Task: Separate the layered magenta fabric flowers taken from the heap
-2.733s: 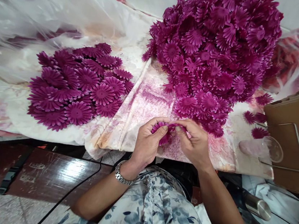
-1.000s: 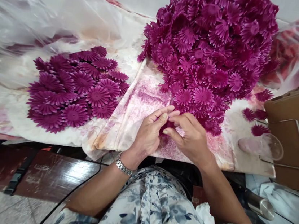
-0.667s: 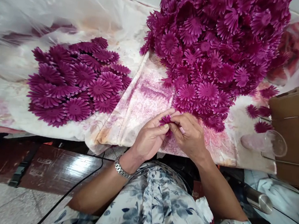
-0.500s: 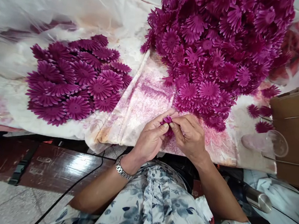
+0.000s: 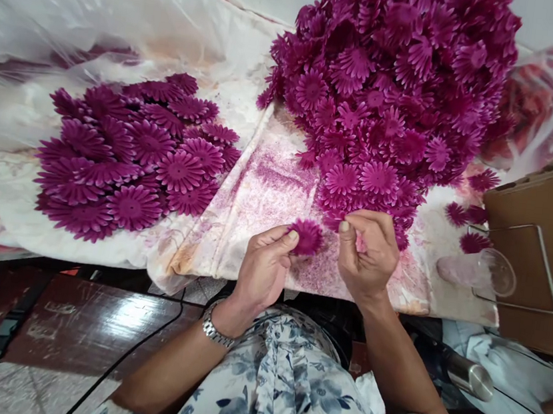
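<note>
Nearest is a white shirt (image 5: 285, 383) with a blue-grey floral print, straight before the large heap of magenta flower heads (image 5: 391, 93). A dark red board (image 5: 87, 311) catches the light on the near side of the large heap, well to its left; a metal cylinder (image 5: 474, 380) is near and to its right. A steel-link wristwatch (image 5: 216, 328) circles the left wrist. Just before the large heap, the left hand (image 5: 265, 263) pinches one daisy-shaped flower (image 5: 307, 238) by its edge between thumb and fingers. The right hand (image 5: 371, 255) stands apart from it at the large heap's near edge, thumb and forefinger tips narrowly together; whether they grip a piece or only overlap flowers behind, I cannot tell. The stained floral cloth (image 5: 268, 192) under the large heap is speckled purple at its near left. Near and right of the large heap are a clear plastic cup (image 5: 480, 269), loose flowers (image 5: 474, 243) and a cardboard box (image 5: 552, 220). Left of the large heap spreads a lower pile of flowers (image 5: 134, 156), with plastic sheeting (image 5: 80, 1) beyond.
</note>
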### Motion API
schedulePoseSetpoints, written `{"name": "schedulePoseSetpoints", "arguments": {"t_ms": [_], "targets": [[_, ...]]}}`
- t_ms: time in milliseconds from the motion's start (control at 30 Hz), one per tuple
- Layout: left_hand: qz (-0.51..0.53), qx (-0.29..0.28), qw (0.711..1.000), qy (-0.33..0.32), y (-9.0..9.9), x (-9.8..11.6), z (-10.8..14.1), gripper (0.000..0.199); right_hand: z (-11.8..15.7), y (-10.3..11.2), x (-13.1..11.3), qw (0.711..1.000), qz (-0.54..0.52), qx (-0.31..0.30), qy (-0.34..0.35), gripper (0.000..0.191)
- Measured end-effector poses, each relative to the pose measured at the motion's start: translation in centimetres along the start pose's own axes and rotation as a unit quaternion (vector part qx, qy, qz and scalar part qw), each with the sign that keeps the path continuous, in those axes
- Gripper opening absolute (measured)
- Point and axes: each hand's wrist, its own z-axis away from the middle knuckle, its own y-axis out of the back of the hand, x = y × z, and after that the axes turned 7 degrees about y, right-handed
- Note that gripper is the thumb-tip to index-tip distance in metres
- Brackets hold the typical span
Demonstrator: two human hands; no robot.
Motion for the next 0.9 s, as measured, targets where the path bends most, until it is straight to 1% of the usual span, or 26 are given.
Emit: {"name": "schedulePoseSetpoints", "arguments": {"t_ms": [67, 133, 167, 233, 300, 367, 433, 500, 600, 767, 900], "targets": [[0.008, 0.007, 1.0, -0.011, -0.1, 0.5, 0.0, 0.022, -1.5, 1.0, 2.3, 0.995, 0.091, 0.029, 0.005, 0.009], [0.015, 0.001, 1.0, -0.014, -0.3, 0.8, 0.0, 0.022, -2.9, 2.3, 4.8, 0.98, 0.196, 0.035, 0.0, 0.012], [0.021, 0.001, 1.0, -0.016, -0.4, 0.9, 0.0, 0.022, -3.5, 3.0, 5.7, 0.973, 0.231, 0.025, -0.009, 0.013], [0.03, 0.009, 0.999, -0.019, -0.5, 1.0, -0.1, 0.022, -3.9, 3.7, 6.1, 0.969, 0.247, 0.005, -0.019, 0.017], [0.024, 0.021, 0.999, -0.025, -0.6, 0.8, -0.3, 0.021, -3.5, 3.6, 4.8, 0.983, 0.18, -0.021, -0.001, 0.018], [0.004, 0.025, 0.999, -0.042, -0.6, 0.4, -0.6, 0.018, -2.4, 2.6, 2.3, 0.995, 0.063, -0.066, 0.03, 0.013], [-0.015, 0.022, 0.998, -0.06, -0.6, 0.0, -0.8, 0.017, -1.3, 1.2, 0.0, 0.991, -0.039, -0.121, 0.04, 0.011], [-0.023, 0.016, 0.998, -0.064, -0.4, -0.3, -0.8, 0.02, -0.4, 0.1, -1.4, 0.985, -0.097, -0.143, 0.022, 0.011], [-0.039, 0.013, 0.997, -0.059, -0.2, -0.5, -0.8, 0.025, 0.1, -0.5, -1.7, 0.981, -0.132, -0.14, -0.005, 0.012], [-0.063, -0.006, 0.996, -0.07, 0.2, -0.8, -0.5, 0.025, 0.0, 0.2, -1.4, 0.979, -0.147, -0.143, -0.017, 0.008], [-0.084, -0.013, 0.994, -0.063, 0.3, -0.8, -0.4, 0.019, 0.1, 0.7, -1.2, 0.975, -0.167, -0.136, -0.051, 0.009]]}}
